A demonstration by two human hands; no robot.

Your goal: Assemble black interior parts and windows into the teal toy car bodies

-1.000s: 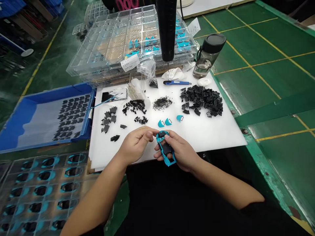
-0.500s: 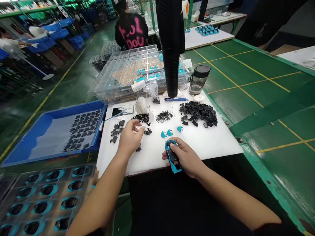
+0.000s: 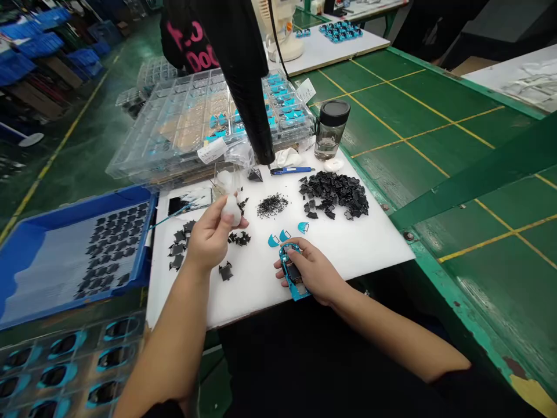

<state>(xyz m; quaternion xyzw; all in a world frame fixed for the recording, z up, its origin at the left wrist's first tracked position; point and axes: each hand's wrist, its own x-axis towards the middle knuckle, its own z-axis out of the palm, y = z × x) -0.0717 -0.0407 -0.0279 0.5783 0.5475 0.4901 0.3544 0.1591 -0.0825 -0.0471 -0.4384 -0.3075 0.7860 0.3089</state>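
My left hand [image 3: 211,235] pinches a small translucent white bottle [image 3: 231,210], rounded and narrower at the top, above the left part of the white work board [image 3: 252,290]. My right hand [image 3: 311,267] grips a blue plastic housing [image 3: 298,288] with black parts inside, tilted near the board's front edge; the fingers hide part of it. Just beyond it lie several small blue curved pieces [image 3: 285,235]. Below my left hand are a black bracket-like piece [image 3: 225,271] and a cluster of small black parts [image 3: 239,238].
A heap of black plastic pieces [image 3: 337,194] and a pile of tiny black screws [image 3: 272,205] lie on the board. A black powered screwdriver [image 3: 256,122] hangs overhead. A blue tray [image 3: 39,273] stands left, clear compartment trays [image 3: 174,130] behind, a water bottle [image 3: 332,129] at the back right.
My left hand has picked up the translucent white bottle and raised it off the board. My right hand still holds the blue housing. The whole view has turned toward the right.
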